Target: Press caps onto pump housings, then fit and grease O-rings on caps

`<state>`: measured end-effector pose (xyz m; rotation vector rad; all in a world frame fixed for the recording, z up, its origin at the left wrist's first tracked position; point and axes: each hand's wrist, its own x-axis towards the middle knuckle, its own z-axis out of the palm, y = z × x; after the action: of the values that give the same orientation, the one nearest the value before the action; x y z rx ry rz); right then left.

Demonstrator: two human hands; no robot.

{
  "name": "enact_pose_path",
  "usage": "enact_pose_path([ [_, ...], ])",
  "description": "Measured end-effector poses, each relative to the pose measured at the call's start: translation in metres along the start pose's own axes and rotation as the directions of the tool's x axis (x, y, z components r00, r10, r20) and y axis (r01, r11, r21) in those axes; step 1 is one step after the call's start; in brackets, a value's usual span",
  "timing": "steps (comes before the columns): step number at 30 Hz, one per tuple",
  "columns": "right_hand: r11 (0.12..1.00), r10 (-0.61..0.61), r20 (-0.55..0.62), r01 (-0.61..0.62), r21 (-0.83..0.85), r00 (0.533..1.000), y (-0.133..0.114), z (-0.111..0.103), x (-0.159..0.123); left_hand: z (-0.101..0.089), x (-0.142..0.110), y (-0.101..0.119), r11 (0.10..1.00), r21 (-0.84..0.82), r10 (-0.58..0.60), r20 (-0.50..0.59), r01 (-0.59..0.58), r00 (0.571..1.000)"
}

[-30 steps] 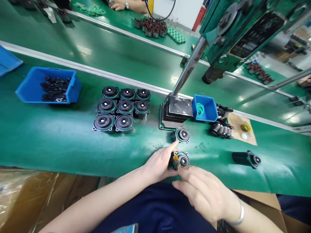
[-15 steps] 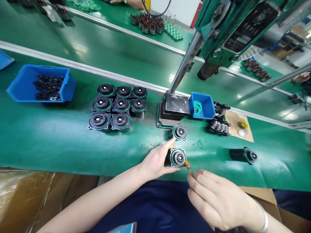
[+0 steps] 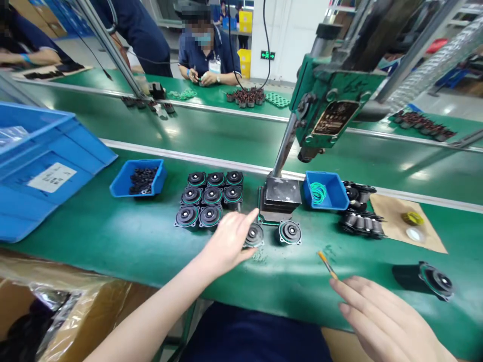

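My left hand [image 3: 230, 241] is closed around a black motor housing [image 3: 254, 235] with a green sealing ring, in the middle of the bench. Its fingers hide part of the side. My right hand [image 3: 381, 311] pinches a small brush [image 3: 327, 265] with orange bristles, which points up and left, apart from any housing. Just right of the held piece stands another housing [image 3: 290, 232], upright. Several more ringed housings [image 3: 210, 196] are grouped in rows to the left of my left hand. One housing [image 3: 424, 281] lies on its side at the right.
A green press [image 3: 332, 105] rises behind a black metal block [image 3: 283, 193]. Blue bins hold green rings [image 3: 318, 193] and small black parts [image 3: 143, 180]. A large blue crate [image 3: 49, 171] stands left. Cardboard [image 3: 400, 221] carries a yellow lid [image 3: 412, 217]. A co-worker [image 3: 209, 55] sits opposite.
My left hand has carried the housing forward and left, to the left of the other standing one. The brush has come away from the housing. The head view has tilted up.
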<state>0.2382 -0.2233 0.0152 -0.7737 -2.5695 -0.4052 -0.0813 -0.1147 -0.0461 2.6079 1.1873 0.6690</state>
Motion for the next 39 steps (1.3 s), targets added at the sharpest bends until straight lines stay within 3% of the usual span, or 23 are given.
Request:
enact_pose_path([
  [4,0.999,0.027,-0.009,-0.027,0.033,1.0,0.0,0.006,-0.024,-0.029,0.011,-0.019,0.962,0.264,-0.078,-0.004,0.077,0.997],
  [7,0.991,0.111,0.018,-0.112,0.074,0.994,0.006,0.012,-0.036,-0.034,0.016,-0.009,0.94,0.323,-0.096,-0.052,0.107,0.994],
  [10,0.941,0.3,0.001,-0.296,0.161,0.954,0.013,0.02,-0.037,-0.016,0.023,0.015,0.987,0.157,-0.036,-0.018,0.039,0.999],
  [14,0.812,0.535,-0.093,-0.481,0.33,0.84,0.022,0.025,-0.019,0.03,0.043,0.04,0.99,-0.136,-0.013,0.103,0.027,0.995],
  [18,0.665,0.662,-0.12,-0.506,0.549,0.74,0.025,0.023,-0.004,0.057,0.057,0.044,0.92,-0.363,-0.103,0.134,0.145,0.986],
  [22,0.385,0.793,-0.032,-0.459,0.801,0.609,0.03,0.023,0.004,0.058,0.037,0.047,0.829,-0.533,-0.045,0.237,0.169,0.971],
  [24,0.267,0.787,0.051,-0.414,0.87,0.615,0.034,0.027,0.011,0.059,0.021,0.051,0.759,-0.619,-0.028,0.279,0.202,0.96],
  [27,0.133,0.723,0.181,-0.392,0.91,0.666,0.039,0.039,0.023,0.065,0.003,0.058,0.655,-0.705,-0.064,0.306,0.271,0.95],
  [31,0.036,0.612,0.334,-0.447,0.894,0.717,0.043,0.053,0.036,0.072,-0.003,0.062,0.581,-0.756,-0.109,0.295,0.301,0.949],
  [35,0.06,0.532,0.419,-0.527,0.848,0.736,0.048,0.056,0.039,0.074,-0.002,0.061,0.575,-0.762,-0.112,0.286,0.297,0.952],
  [39,0.201,0.489,0.415,-0.562,0.803,0.768,0.055,0.053,0.043,0.076,-0.003,0.059,0.591,-0.765,-0.088,0.255,0.257,0.963],
])
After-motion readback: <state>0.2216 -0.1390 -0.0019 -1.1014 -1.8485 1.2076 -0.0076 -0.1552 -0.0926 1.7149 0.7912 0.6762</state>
